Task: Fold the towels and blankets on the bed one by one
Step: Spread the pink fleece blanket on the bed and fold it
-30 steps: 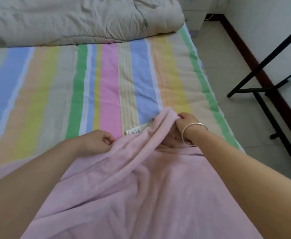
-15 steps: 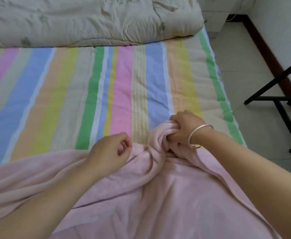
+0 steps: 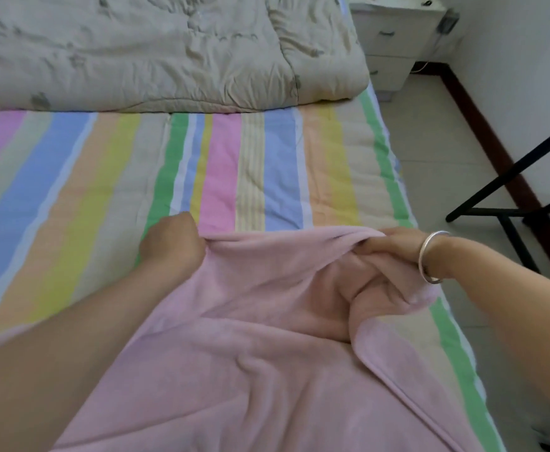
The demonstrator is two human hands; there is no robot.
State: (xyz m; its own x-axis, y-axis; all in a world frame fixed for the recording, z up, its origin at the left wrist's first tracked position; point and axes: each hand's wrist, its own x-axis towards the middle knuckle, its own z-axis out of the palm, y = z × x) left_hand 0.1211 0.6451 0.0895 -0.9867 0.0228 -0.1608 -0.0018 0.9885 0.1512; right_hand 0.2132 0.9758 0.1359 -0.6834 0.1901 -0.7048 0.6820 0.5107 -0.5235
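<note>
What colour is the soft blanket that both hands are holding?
Pale pink, plain with no pattern: the soft fleece blanket, gripped by left hand and right hand, seen in the head view.

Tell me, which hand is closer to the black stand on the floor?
Right. The right hand holds the pink blanket by the bed edge nearest the black stand; the left hand holds it farther away, mid-bed.

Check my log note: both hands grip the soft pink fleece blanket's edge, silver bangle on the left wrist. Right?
No: head view shows the silver bangle on the right wrist. The left hand and right hand grip the pink fleece blanket.
</note>
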